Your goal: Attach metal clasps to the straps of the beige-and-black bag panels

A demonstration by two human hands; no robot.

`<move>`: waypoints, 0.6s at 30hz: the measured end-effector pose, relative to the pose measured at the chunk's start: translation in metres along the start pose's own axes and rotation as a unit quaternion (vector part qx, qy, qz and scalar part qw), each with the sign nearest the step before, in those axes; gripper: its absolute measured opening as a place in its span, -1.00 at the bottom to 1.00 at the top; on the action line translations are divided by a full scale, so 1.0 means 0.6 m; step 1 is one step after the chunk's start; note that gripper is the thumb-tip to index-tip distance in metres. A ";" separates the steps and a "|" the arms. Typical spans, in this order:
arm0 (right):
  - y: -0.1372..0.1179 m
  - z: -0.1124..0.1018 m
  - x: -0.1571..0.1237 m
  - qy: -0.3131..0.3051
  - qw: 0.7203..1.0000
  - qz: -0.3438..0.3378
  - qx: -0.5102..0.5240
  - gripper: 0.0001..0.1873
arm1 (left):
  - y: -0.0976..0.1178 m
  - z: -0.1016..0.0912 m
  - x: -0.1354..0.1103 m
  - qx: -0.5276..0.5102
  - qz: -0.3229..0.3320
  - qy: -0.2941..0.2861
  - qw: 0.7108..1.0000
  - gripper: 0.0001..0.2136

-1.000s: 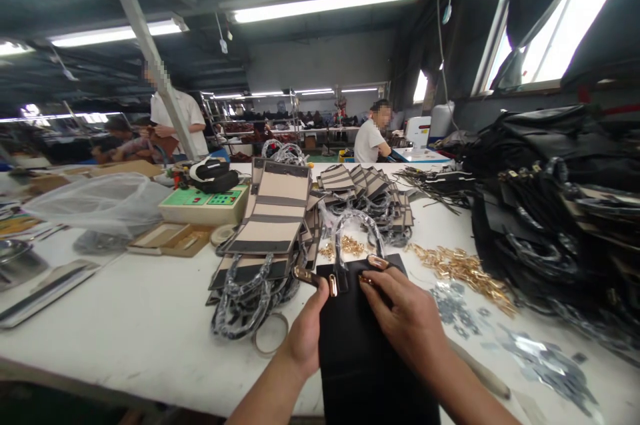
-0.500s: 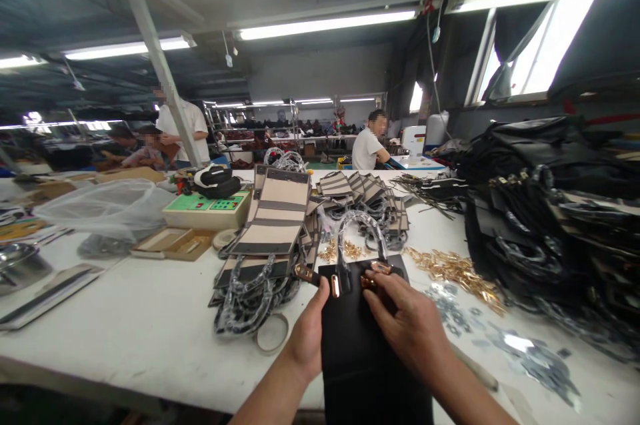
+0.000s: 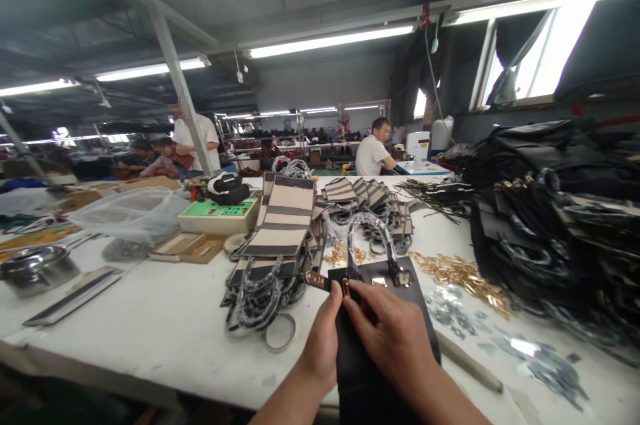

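A black leather bag panel [image 3: 400,291] with a plastic-wrapped handle [image 3: 373,231] and gold clasps lies on the white table [image 3: 150,331] in front of me. My left hand [image 3: 323,341] grips the panel's left edge, thumb next to a gold clasp [image 3: 345,286]. My right hand [image 3: 395,338] lies over the panel beside it, fingers curled and pinching the leather near that clasp.
Stacked tan-and-black panels [image 3: 283,221] with wrapped handles lie left of my hands. A tape roll [image 3: 280,333], gold fittings [image 3: 460,271], silver parts [image 3: 540,358] and a heap of black bags [image 3: 555,211] surround them. A green control box [image 3: 220,215], plastic bag and metal pot [image 3: 37,268] stand left. Other people work behind.
My right hand slid left from the panel's right clasp to meet my left hand at the left clasp. The view shifted slightly to the left.
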State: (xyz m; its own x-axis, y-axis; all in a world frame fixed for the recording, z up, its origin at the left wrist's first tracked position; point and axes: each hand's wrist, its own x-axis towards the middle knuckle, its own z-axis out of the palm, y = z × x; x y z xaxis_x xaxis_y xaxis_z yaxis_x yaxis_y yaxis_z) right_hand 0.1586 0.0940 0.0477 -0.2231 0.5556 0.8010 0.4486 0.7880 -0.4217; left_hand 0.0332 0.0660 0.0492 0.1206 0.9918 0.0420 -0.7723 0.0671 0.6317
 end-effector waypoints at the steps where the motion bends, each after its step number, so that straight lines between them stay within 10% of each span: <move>1: -0.001 0.003 0.001 0.002 1.000 0.003 -0.006 -0.77 | -0.002 0.004 -0.002 0.010 0.023 0.007 1.000 -0.46; 18: -0.016 0.007 -0.008 0.037 0.998 -0.051 -0.029 -0.76 | -0.023 -0.003 -0.008 0.125 0.163 0.107 0.973 -0.43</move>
State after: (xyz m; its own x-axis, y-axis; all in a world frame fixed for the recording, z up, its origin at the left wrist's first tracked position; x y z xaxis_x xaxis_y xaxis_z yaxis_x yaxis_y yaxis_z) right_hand 0.1515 0.0852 0.0461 -0.2061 0.4511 0.8684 0.4767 0.8213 -0.3135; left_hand 0.0419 0.0607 0.0388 -0.2586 0.9577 0.1264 -0.5695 -0.2568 0.7808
